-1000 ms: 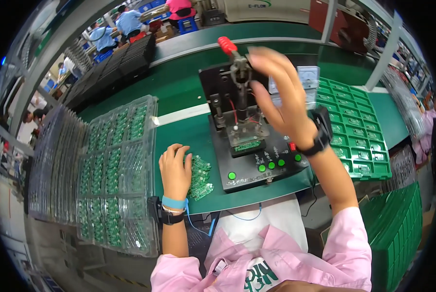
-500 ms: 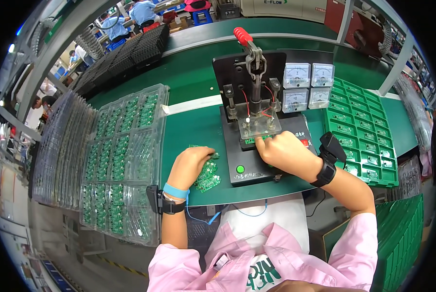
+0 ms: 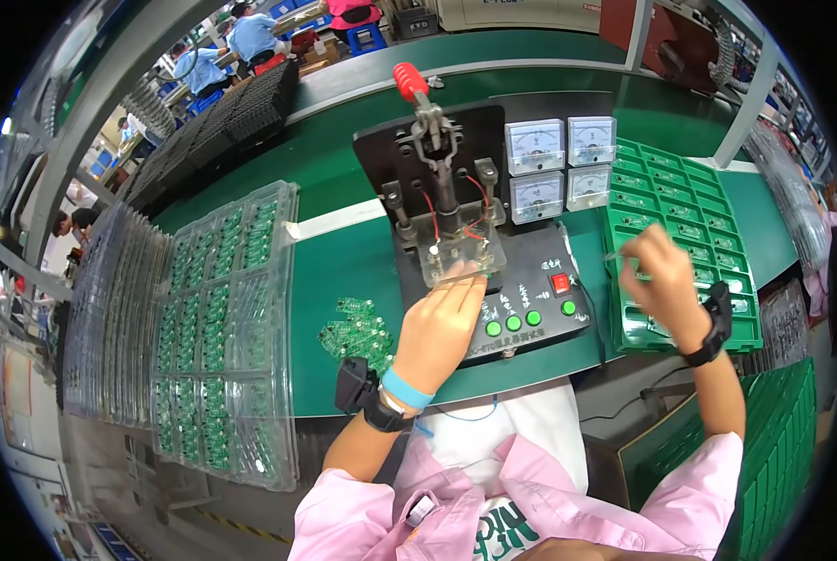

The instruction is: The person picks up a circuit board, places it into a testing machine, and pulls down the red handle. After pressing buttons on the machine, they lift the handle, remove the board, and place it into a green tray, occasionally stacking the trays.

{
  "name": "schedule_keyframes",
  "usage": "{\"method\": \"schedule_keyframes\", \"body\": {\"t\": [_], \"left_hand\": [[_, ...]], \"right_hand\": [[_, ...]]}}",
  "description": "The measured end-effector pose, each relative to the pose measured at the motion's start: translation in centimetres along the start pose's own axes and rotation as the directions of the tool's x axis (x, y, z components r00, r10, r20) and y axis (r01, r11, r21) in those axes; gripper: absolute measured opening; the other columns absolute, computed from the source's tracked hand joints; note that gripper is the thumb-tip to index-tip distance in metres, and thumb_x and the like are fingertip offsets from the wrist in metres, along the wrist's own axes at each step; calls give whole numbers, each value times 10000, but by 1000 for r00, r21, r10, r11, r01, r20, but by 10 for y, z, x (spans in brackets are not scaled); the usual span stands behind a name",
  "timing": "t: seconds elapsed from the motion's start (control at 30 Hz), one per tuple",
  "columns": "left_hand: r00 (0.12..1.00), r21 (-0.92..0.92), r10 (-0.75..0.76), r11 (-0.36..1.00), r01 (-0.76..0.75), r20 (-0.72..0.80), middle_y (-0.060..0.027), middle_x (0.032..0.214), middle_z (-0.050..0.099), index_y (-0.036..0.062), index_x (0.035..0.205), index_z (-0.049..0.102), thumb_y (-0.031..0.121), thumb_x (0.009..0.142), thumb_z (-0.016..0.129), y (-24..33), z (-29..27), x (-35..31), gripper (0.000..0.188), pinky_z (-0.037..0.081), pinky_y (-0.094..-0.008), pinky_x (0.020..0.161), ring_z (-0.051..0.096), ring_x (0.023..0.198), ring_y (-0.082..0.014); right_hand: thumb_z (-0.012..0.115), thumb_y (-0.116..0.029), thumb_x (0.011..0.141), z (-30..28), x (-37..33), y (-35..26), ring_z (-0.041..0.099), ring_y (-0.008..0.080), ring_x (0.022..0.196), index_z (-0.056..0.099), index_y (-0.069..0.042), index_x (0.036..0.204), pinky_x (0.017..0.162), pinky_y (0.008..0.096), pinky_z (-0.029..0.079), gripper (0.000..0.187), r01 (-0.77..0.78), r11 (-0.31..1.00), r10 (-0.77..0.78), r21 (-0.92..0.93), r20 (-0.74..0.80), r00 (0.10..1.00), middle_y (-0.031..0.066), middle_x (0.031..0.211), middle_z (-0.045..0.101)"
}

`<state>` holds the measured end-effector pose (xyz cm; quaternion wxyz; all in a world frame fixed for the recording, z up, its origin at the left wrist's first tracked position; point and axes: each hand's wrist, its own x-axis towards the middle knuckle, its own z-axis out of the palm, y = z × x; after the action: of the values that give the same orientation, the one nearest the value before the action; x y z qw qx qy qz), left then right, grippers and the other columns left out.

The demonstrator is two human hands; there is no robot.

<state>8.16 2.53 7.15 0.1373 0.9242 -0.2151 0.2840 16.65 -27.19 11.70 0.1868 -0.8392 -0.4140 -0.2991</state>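
My left hand (image 3: 437, 332) reaches into the black test fixture (image 3: 554, 257), its fingers close together under the clear plate (image 3: 457, 254). Its fingertips are partly hidden there, and whatever they hold cannot be made out. Above the plate stands a toggle clamp with a red handle (image 3: 410, 82), raised. My right hand (image 3: 666, 285) hovers over the near left part of the green compartment tray (image 3: 638, 338), fingers curled in a pinch and blurred. Something thin and pale seems to show at those fingertips. Beside my left wrist lies a loose pile of green circuit boards (image 3: 357, 335).
Clear blister trays (image 3: 292, 374) filled with circuit boards stand at the left, beside a stack of clear trays (image 3: 110, 309). Panel meters (image 3: 535, 148) are mounted at the fixture's back right. Black trays (image 3: 217, 131) line the far left. Other people sit beyond.
My left hand has gone from the board pile to the fixture, under the clear plate. My right hand has left the fixture and moved right, over the green tray. The whole view has shifted slightly.
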Motion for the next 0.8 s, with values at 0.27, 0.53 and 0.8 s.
{"method": "schedule_keyframes", "body": {"t": [0.27,0.53,0.8], "left_hand": [[990,-191,-77,977,98,117,-196,1156,620,-44,1128,604,78,815,647,16,-6,11,339,490,-389,938,592,1128,-334],[998,-162,-36,986,46,59,-216,1277,570,-16,1220,581,102,861,604,32,-52,5,378,427,-448,1014,538,1197,-398],[871,-389,-358,895,218,-336,-185,1273,562,23,1209,619,210,813,663,-9,-77,110,440,331,-525,1054,509,1236,-348]], "right_hand": [[639,-22,786,-33,-86,262,608,341,848,567,31,931,748,401,507,171,-506,817,475,-277,-176,862,195,920,595],[552,-355,926,12,-104,322,460,372,1273,550,-75,1275,1008,600,359,447,-690,583,744,-428,-60,666,155,1387,496],[509,-404,958,-14,-90,300,407,359,1333,484,-102,1366,1064,628,274,509,-726,575,782,-376,-7,623,118,1467,429]]}}
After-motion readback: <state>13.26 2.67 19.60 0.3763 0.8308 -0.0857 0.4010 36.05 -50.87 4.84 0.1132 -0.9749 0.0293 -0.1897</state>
